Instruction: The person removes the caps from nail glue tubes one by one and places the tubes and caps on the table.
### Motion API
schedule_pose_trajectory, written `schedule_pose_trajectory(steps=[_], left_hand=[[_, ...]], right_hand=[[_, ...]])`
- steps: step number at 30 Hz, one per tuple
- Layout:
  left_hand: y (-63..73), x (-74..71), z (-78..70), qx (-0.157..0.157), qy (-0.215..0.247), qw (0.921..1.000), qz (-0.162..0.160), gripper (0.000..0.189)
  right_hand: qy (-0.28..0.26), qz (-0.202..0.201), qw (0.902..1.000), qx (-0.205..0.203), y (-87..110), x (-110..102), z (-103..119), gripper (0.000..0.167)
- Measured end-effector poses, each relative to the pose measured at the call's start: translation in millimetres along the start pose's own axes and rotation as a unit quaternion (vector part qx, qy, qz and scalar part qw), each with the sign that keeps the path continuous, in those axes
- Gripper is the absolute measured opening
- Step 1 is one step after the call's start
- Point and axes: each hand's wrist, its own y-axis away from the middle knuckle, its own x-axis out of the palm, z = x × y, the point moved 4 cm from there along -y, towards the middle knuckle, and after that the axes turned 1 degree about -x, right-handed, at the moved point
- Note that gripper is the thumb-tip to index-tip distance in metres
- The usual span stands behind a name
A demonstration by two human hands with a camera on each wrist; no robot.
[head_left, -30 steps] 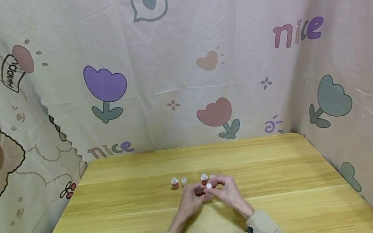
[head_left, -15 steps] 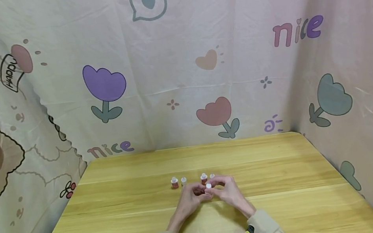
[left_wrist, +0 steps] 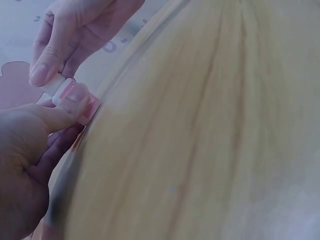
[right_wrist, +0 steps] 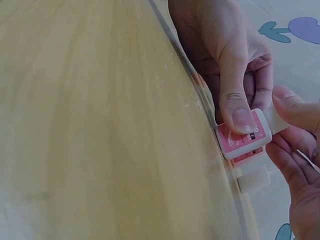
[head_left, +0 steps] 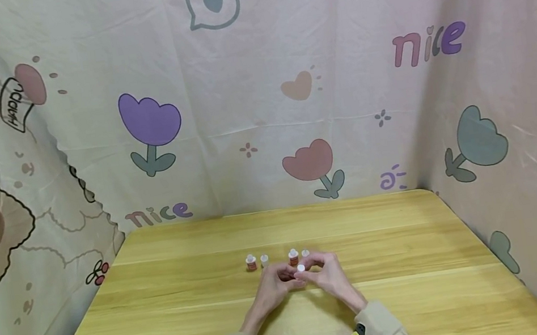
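On the middle of the worktop point(head_left: 190, 304), the left hand point(head_left: 276, 288) holds a little pink-and-white bottle point(right_wrist: 234, 144) with its thumb and fingers. The right hand point(head_left: 330, 278) pinches the white cap point(head_left: 301, 267) at the bottle's top. Just past both hands stand two red-and-white bottles point(head_left: 251, 264), each with a small white piece point(head_left: 264, 261) right beside it.

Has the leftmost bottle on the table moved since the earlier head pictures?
No. In the head view, the leftmost bottle keeps its place, in no direction nearer or farther, against the table.
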Motion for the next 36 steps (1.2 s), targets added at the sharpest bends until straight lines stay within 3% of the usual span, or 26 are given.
schedule_pose_trajectory(steps=[3,7,11,19,26,36], left_hand=[[-0.7,0.5,1.3,-0.003,0.004,1.0000,-0.001,0.014],[-0.8,0.4,1.6,-0.007,0.009,0.9999,0.001,0.015],[-0.3,-0.3,1.6,-0.003,0.006,1.0000,0.002,0.015],[0.1,0.2,-1.6,0.000,-0.004,1.0000,-0.002,0.014],[0.8,0.6,-1.0,0.005,0.000,1.0000,-0.005,0.013],[0.4,0.8,0.5,0.010,0.010,0.9999,-0.003,0.014]], right_hand=[[-0.018,0.006,0.9994,-0.028,-0.3,-0.1,-2.0,0.014],[-0.035,0.020,0.9982,-0.044,-1.1,2.1,-22.1,0.014],[-0.037,0.028,0.9986,-0.025,-1.0,2.1,-22.8,0.017],[-0.015,0.007,0.9996,0.023,-3.1,2.9,-22.9,0.018],[0.002,-0.003,0.9999,-0.017,-3.4,2.8,-20.2,0.013],[-0.039,0.029,0.9972,-0.056,-1.3,0.8,-21.3,0.011]])
